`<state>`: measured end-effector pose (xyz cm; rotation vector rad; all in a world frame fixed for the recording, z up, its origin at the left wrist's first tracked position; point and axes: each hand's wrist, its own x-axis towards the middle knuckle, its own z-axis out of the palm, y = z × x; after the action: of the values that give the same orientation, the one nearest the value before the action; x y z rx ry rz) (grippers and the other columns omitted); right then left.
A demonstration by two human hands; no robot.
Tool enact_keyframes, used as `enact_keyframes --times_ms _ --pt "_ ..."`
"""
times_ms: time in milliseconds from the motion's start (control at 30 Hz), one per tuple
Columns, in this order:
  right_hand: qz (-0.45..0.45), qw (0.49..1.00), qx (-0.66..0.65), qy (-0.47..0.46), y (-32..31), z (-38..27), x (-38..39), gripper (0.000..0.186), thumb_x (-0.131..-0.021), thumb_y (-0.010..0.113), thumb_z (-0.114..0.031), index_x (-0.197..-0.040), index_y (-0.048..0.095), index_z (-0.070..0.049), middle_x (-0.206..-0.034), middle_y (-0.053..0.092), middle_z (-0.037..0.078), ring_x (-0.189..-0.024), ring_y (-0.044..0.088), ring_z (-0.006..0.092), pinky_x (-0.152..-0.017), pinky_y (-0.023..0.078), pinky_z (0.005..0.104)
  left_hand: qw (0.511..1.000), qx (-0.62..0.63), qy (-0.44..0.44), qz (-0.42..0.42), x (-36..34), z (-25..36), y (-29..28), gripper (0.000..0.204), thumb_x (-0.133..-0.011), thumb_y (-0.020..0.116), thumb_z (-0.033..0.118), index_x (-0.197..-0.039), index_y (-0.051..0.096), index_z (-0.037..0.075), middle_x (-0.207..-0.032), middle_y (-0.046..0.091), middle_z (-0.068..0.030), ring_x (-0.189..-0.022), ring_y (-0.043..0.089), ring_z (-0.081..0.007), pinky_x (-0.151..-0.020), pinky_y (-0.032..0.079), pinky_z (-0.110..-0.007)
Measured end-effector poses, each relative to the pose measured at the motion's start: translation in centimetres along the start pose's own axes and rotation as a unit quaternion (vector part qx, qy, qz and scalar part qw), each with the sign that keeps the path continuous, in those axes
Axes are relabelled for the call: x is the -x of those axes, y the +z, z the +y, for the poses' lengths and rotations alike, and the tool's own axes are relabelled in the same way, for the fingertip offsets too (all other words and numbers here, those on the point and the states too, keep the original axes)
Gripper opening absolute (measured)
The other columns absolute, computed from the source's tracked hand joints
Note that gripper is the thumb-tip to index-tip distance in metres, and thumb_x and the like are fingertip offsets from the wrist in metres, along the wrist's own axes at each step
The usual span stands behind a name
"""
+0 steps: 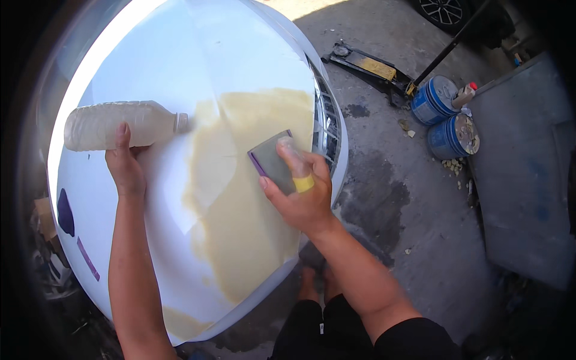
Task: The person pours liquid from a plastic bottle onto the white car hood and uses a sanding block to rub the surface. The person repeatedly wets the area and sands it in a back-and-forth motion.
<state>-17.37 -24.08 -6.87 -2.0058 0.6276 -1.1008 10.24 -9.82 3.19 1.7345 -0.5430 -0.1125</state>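
My left hand grips a cloudy plastic bottle on its side, neck pointing right, over the white curved car panel. My right hand is closed on a grey sanding block with purple edges, over a pale yellow patch on the panel; one finger has yellow tape round it. A chrome grille-like trim runs along the panel's right edge. A dark purple piece and a thin purple strip lie at the panel's left.
On the stained concrete floor at right are a floor jack, two blue buckets with a small container on them, and scattered chips. A grey board stands beside them; a car wheel shows at the top. My legs are below.
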Motion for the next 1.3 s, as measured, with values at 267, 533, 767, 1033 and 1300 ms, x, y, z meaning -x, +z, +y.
enact_keyframes --times_ms 267,533,767,1033,1300 --pt "-0.020 1.000 -0.012 -0.011 -0.2 -0.8 1.6 0.057 -0.075 0.082 -0.021 -0.127 0.063 -0.006 -0.110 0.067 0.016 -0.109 0.057 0.0321 -0.093 0.048 0.0408 1.000 -0.010 -0.008 0.020 -0.3 -0.3 -0.7 0.066 -0.092 0.061 0.053 -0.128 0.053 -0.001 -0.117 0.062 -0.0100 -0.103 0.062 -0.0208 -0.083 0.051 -0.033" --pt "-0.011 0.998 0.050 -0.030 -0.3 1.1 -2.1 0.060 -0.075 0.082 -0.021 -0.130 0.060 -0.007 -0.114 0.069 0.012 -0.103 0.058 0.0290 -0.090 0.049 0.0378 1.000 -0.009 -0.005 0.002 0.0 -0.2 0.0 0.065 -0.094 0.059 0.052 -0.131 0.050 0.001 -0.119 0.061 -0.0103 -0.106 0.061 -0.0224 -0.087 0.050 -0.036" --pt "-0.011 1.000 0.024 0.009 0.2 0.0 0.1 0.060 -0.076 0.082 -0.021 -0.130 0.060 -0.006 -0.116 0.065 0.018 -0.107 0.057 0.0300 -0.094 0.048 0.0388 1.000 -0.021 -0.014 0.009 -0.4 -0.3 -1.1 0.066 -0.093 0.059 0.053 -0.132 0.050 0.001 -0.118 0.061 -0.0099 -0.105 0.061 -0.0216 -0.085 0.050 -0.034" --pt "-0.003 1.000 0.022 0.004 -1.1 0.6 1.7 0.060 -0.076 0.082 -0.021 -0.130 0.059 -0.008 -0.116 0.065 0.015 -0.107 0.057 0.0275 -0.094 0.048 0.0380 1.000 -0.018 0.000 0.004 -0.1 0.0 0.0 0.067 -0.093 0.059 0.054 -0.132 0.050 0.000 -0.119 0.061 -0.0106 -0.106 0.062 -0.0211 -0.085 0.050 -0.033" --pt "-0.018 0.999 0.035 -0.009 -0.9 -0.2 2.6 0.063 -0.079 0.080 -0.020 -0.136 0.056 -0.009 -0.120 0.061 0.019 -0.112 0.055 0.0317 -0.094 0.047 0.0409 0.999 -0.033 -0.007 0.015 -0.4 -0.4 -0.9 0.068 -0.093 0.059 0.055 -0.132 0.050 0.000 -0.120 0.061 -0.0116 -0.107 0.062 -0.0228 -0.086 0.051 -0.035"
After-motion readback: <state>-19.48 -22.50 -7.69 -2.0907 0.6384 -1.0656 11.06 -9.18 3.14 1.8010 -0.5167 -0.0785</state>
